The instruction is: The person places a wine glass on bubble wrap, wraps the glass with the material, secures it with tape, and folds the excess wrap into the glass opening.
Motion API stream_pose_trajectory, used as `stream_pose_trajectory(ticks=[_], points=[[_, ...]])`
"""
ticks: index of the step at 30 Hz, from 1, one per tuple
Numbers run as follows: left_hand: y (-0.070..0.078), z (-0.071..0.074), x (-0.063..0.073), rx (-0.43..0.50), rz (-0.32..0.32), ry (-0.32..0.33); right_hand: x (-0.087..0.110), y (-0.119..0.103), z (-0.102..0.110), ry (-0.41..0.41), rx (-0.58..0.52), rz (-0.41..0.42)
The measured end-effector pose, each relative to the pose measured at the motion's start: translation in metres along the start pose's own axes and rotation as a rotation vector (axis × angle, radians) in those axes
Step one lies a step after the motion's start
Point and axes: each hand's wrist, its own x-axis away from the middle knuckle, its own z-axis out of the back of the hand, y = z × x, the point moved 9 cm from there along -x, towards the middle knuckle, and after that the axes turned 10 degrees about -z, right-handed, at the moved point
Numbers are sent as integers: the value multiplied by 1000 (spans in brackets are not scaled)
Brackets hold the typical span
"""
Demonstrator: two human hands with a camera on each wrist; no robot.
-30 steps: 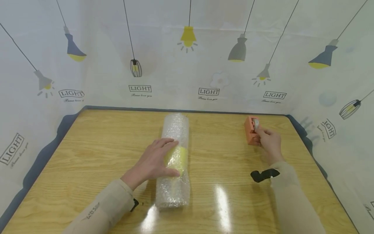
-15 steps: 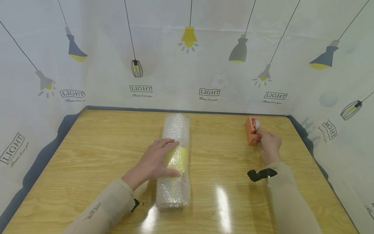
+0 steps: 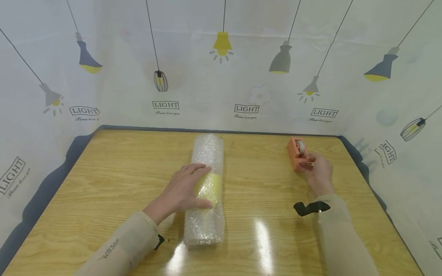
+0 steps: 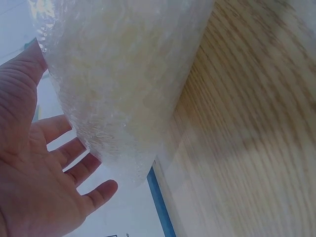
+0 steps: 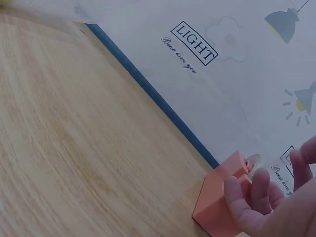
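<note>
Clear bubble wrap encloses a cylindrical bundle (image 3: 210,188), which lies lengthwise near the middle of the wood-grain table (image 3: 255,184). A yellow band (image 3: 215,186) shows through the wrap at mid-length. The left hand (image 3: 183,188) rests on the left side of the bundle, with thumb and fingers spread apart and touching the wrap; it is not clenched.

An orange tape dispenser (image 3: 292,155) stands near the far right corner of the table, well apart from the bundle. A tape roll (image 3: 301,147) sits in its upper recess. The right hand (image 3: 319,170) is at the dispenser's near right side, lower fingers bent against its body. Thumb and index finger are close together; whether they pinch tape cannot be told.

Light-coloured sleeves (image 3: 342,230) cover both forearms. A white backdrop (image 3: 193,57) printed with hanging lamps and the word "LIGHT" surrounds the table.
</note>
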Motion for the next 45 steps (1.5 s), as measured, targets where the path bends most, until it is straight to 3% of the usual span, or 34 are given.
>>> stream_pose_trajectory(ticks=[7,11,16,22,34,45], points=[[1,0,1,2,3,0,2,1,0,-63,21,-5],[1,-1,1,0,4,-6,3,3,4,-31,83,4],[1,0,1,-2,1,-4,5,3,12,48,240,41],[1,0,1,-8,-5,-5,7,6,19,59,420,50],[2,0,0,-11,5,-13,-4,19,28,38,469,-2],[4,-1,-2,-9,-11,-11,-8,22,30,11,528,66]])
